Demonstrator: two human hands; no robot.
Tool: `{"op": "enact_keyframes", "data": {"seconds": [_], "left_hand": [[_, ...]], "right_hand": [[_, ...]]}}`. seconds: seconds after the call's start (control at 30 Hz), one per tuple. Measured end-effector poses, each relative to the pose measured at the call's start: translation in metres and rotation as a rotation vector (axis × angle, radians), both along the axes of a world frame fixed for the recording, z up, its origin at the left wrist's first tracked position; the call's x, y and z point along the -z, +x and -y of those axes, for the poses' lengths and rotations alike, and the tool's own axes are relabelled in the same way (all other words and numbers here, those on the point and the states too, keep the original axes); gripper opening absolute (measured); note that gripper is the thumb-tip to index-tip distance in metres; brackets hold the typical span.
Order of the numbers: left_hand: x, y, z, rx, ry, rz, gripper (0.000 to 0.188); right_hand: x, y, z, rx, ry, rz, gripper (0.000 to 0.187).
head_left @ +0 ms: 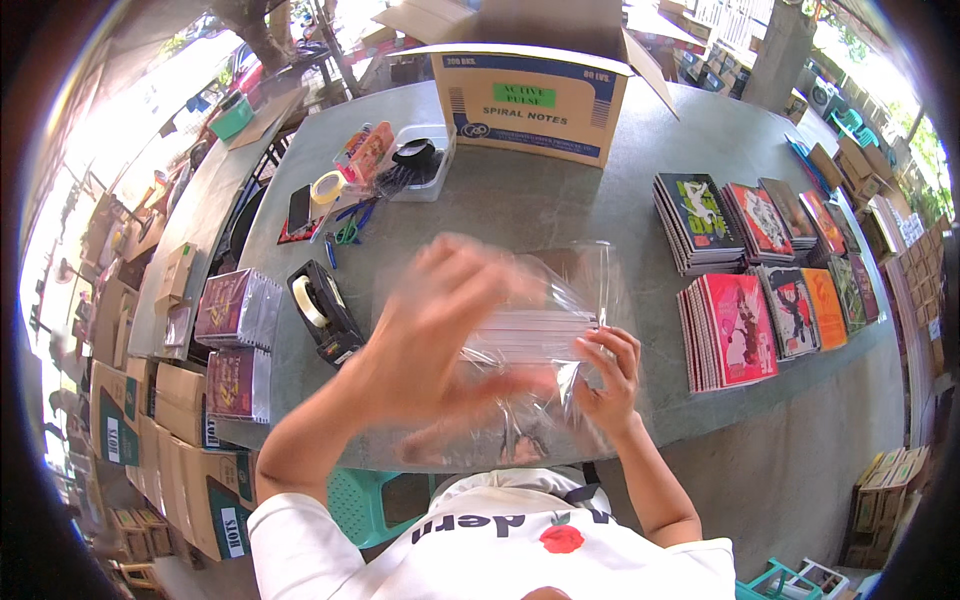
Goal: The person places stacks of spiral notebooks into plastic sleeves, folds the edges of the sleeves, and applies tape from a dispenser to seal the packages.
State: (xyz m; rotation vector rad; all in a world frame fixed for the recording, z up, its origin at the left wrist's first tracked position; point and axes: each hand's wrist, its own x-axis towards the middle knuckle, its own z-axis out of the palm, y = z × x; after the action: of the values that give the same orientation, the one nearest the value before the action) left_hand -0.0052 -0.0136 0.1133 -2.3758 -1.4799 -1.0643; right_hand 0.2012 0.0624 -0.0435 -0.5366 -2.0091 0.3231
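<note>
A stack of notebooks, seen by its pale page edges, sits inside a clear plastic bag on the table in front of me. My right hand is closed at the right end of the stack, its fingers pinching the plastic. Above the stack's left side, my left hand is raised and smeared by motion, so its fingers cannot be made out. Left of it stands a black tape dispenser with a roll of clear tape. The glossy plastic partly hides the notebooks' covers.
Wrapped notebook packs stand at the left table edge. Rows of spiral notebooks fill the right side. A cardboard box stands at the back, near a plastic tub, yellow tape roll, phone and scissors.
</note>
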Motion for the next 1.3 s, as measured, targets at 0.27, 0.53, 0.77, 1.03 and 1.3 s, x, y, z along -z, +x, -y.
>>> {"op": "enact_keyframes", "data": {"seconds": [0.27,0.53,0.77,1.03,1.3], "left_hand": [[-0.064,-0.027,-0.029,-0.307,-0.555,0.285,0.048],[0.043,0.039,0.064,0.402,-0.257,-0.421,0.014],[0.002,-0.005,-0.011,-0.022,-0.072,-0.167,0.024],[-0.078,-0.036,-0.036,0.262,-0.448,-0.175,0.038],[0.000,-0.025,-0.044,0.227,-0.260,-0.625,0.007]], "right_hand": [[-0.013,-0.006,-0.006,-0.169,0.134,0.180,0.033],[0.018,0.006,0.000,-0.049,0.135,0.027,0.038],[-0.010,-0.007,0.003,-0.084,0.225,0.429,0.042],[-0.011,-0.005,-0.001,-0.163,0.153,0.487,0.052],[-0.023,-0.006,-0.004,-0.208,0.194,0.517,0.049]]}}
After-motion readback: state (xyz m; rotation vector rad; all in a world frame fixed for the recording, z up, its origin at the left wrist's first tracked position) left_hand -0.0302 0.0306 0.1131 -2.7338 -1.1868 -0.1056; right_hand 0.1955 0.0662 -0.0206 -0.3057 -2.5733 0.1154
